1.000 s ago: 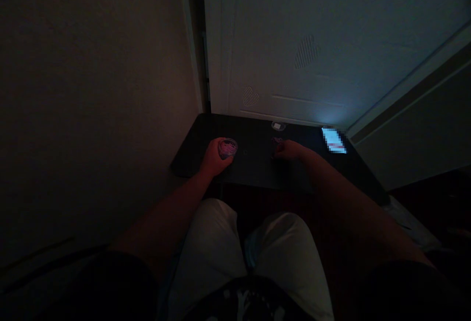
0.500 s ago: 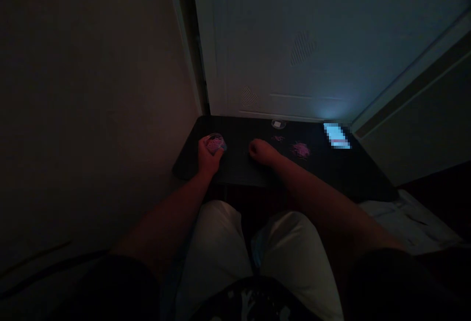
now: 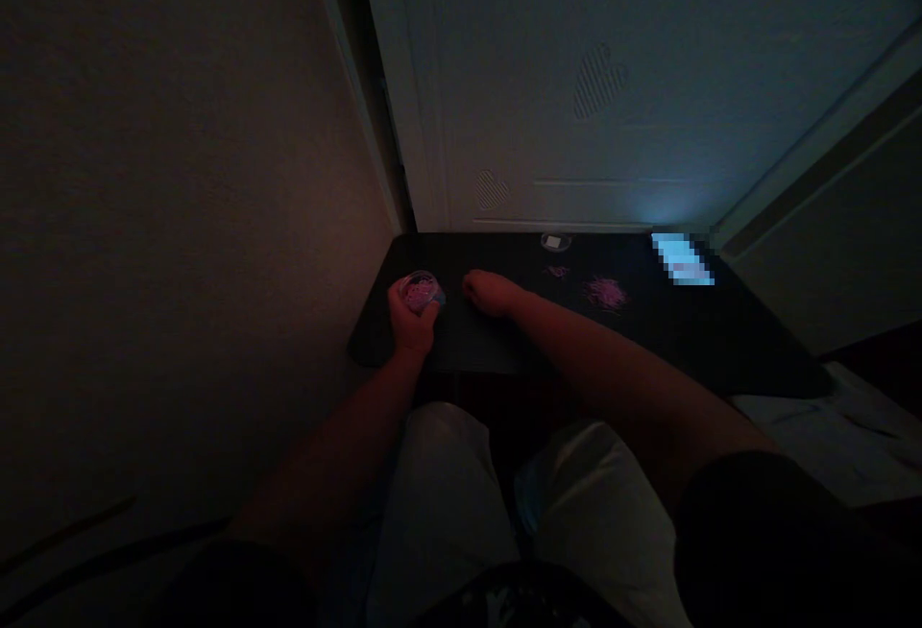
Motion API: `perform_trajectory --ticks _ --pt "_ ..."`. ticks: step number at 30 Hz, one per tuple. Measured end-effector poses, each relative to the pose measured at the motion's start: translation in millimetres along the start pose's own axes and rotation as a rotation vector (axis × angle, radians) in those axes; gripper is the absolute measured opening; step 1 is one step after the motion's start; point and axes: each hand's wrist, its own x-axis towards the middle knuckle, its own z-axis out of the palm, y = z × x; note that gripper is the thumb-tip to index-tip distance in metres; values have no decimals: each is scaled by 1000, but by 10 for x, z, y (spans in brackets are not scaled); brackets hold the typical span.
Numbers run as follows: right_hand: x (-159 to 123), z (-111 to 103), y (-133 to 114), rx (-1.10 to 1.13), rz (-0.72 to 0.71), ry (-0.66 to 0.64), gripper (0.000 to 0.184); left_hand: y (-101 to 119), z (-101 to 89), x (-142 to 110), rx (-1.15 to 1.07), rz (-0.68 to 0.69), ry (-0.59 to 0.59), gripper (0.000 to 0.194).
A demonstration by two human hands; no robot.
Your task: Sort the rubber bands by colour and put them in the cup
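The room is very dark. My left hand [image 3: 410, 319] is wrapped round a small clear cup [image 3: 422, 290] with pink bits inside, near the left end of a black table [image 3: 648, 340]. My right hand [image 3: 488, 291] rests on the table just right of the cup, fingers curled shut; what they hold, if anything, is hidden. A loose pile of pink bits [image 3: 606, 292] lies on the table to the right, with a smaller pink clump [image 3: 556, 271] behind it.
A lit phone screen [image 3: 683, 258] glows at the table's back right. A small clear lid or dish [image 3: 554, 242] sits at the back edge against a white door. A plain wall is at left. My knees are below the table's front edge.
My right hand has left the pink pile and moved left across the table to sit beside the cup. My left hand kept hold of the cup. The view shifted a little.
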Motion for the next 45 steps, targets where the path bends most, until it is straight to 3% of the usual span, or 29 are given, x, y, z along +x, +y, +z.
perform_trajectory --ticks 4,13,17,21,25,29,31,35,45 --pt "195 96 -181 35 6 92 18 -17 1 -9 54 25 -26 56" --pt "366 115 -323 -51 41 -25 22 8 -13 -27 84 54 -70 55" --pt "330 147 -325 -91 70 21 25 9 -12 -19 66 38 -85 55" --pt "201 102 -108 -118 191 95 26 2 -3 -17 73 29 -81 55" --pt "-77 -121 401 -178 393 199 28 1 9 -15 54 39 -108 56" --pt "-390 -307 860 -190 628 171 31 -1 15 -11 53 49 -133 56" --pt "-495 -334 961 -193 640 124 32 4 16 -12 51 61 -149 56" --pt "-567 -336 947 -212 586 45 30 38 20 -18 108 106 -224 57" --pt "-552 -388 731 -195 522 -4 28 107 28 -16 269 211 -397 58"
